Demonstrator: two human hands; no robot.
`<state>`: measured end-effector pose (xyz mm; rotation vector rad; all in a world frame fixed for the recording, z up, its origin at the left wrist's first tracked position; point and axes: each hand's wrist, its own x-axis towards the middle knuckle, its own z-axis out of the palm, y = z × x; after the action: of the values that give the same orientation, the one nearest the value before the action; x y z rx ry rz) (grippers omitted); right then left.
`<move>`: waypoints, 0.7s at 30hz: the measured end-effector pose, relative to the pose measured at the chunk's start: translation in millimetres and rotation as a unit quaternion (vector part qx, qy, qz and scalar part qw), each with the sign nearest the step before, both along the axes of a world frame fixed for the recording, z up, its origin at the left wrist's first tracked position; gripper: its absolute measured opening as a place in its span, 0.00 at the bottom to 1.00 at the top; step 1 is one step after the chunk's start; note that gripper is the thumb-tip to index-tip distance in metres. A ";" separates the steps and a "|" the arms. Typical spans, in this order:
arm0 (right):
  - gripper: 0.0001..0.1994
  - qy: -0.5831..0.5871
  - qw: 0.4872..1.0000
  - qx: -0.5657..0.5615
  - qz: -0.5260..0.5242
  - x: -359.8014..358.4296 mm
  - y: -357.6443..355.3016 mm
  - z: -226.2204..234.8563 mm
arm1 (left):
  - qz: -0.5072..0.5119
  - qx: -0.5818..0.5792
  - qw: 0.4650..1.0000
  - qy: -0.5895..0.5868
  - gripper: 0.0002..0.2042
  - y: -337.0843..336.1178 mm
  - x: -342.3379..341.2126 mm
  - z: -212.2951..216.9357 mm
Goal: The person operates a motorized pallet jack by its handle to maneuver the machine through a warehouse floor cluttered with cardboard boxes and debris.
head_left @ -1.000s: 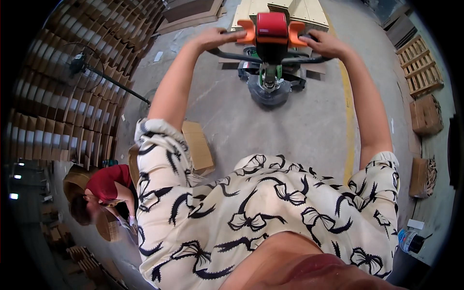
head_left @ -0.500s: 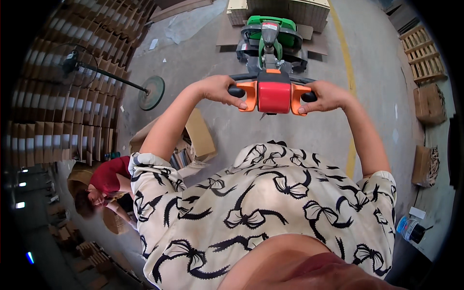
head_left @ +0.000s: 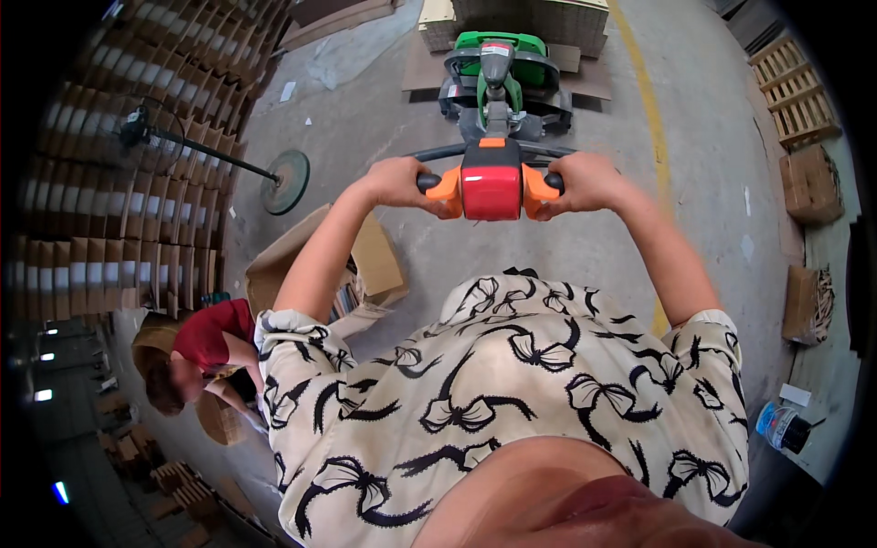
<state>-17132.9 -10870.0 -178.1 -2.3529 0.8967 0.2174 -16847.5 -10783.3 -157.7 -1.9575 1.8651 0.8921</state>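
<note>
Both of my hands are closed on the tiller handle (head_left: 492,190) of a green electric pallet truck (head_left: 513,64). My left hand (head_left: 399,182) wraps the black grip on the left, by the orange side piece. On the other grip is my right hand (head_left: 587,184), its thumb against the orange piece there. Between the hands sits the red and black handle head. The truck's body stands beyond it, in front of a stack of cardboard sheets (head_left: 539,25). How the fingers curl under the grips is partly hidden.
Left stands a tall wall of stacked brown cartons (head_left: 128,196) and a pedestal fan with a round base (head_left: 286,182). A person in red (head_left: 213,338) bends near an open carton (head_left: 379,260). On the right are a yellow floor line (head_left: 650,96), a wooden pallet (head_left: 793,89) and a bucket (head_left: 783,427).
The handle, with both hands on it, has moved a little left and slightly closer to me. My right hand has shifted further left than my left hand. The grip stays closed.
</note>
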 end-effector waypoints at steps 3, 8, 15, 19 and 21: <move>0.27 0.028 0.999 -0.012 0.015 0.2 11.1 -3.1 | 0.013 -0.015 0.999 -0.041 0.27 15.8 -7.0 -4.1; 0.27 0.028 0.999 -0.025 0.021 -6.0 28.1 -22.1 | 0.036 -0.037 0.997 -0.051 0.18 41.3 -18.6 -14.8; 0.31 0.017 0.998 -0.011 0.060 -24.2 40.4 -10.3 | 0.044 -0.034 0.998 -0.027 0.22 63.9 -31.9 -13.3; 0.35 -0.036 0.995 0.027 0.092 -25.8 38.6 2.2 | 0.008 -0.007 0.999 0.035 0.34 61.6 -22.4 19.5; 0.35 -0.011 0.994 0.051 0.097 -22.6 31.8 15.1 | -0.019 0.001 0.999 0.051 0.33 55.2 -16.9 24.1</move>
<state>-17155.5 -10838.2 -163.0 -2.3425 0.6299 0.3066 -16864.3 -10728.1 -133.6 -1.9009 1.9484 0.9989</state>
